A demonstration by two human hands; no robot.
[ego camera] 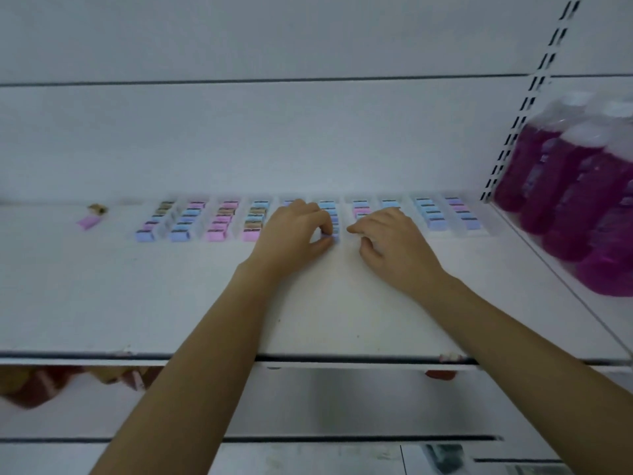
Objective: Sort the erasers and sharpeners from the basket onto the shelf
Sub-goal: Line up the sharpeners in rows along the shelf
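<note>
Left hand (294, 231): we pinch the blue eraser (333, 237) — at its row's (328, 204) front.
Right hand (394, 241): just beside, fingers (356, 229) curled — hold unclear.

Along the back of the shelf (137, 303) run rows (219, 221) of small blocks, erasers it seems, side by side, each leading from the wall toward the front. Left of them, well apart, lie two loose blocks (88, 221), one behind the other. The left hand (294, 234) pinches the front block (331, 235) of a middle row; the right hand (394, 241) rests just right of it. Bottles (575, 200) stand far right, past the upright (534, 97)
</note>
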